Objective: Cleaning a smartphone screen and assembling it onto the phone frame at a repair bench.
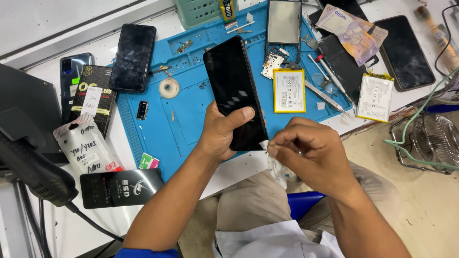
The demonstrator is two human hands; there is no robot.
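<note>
Left forearm enters from the lower left, bare, rising diagonally toward centre frame. Left hand point(221, 135) is closed in a grip, palm turned inward, thumb point(241, 114) laid flat across the front of what it holds, remaining fingers wrapped behind and out of sight. Right forearm enters from the lower right, wrist bent. Right hand point(308, 152) is knuckles up, fingertips pinched together at its left edge, just beside the left hand.

Black phone point(234, 91), blue mat point(186, 114), white cloth point(276, 165).
</note>
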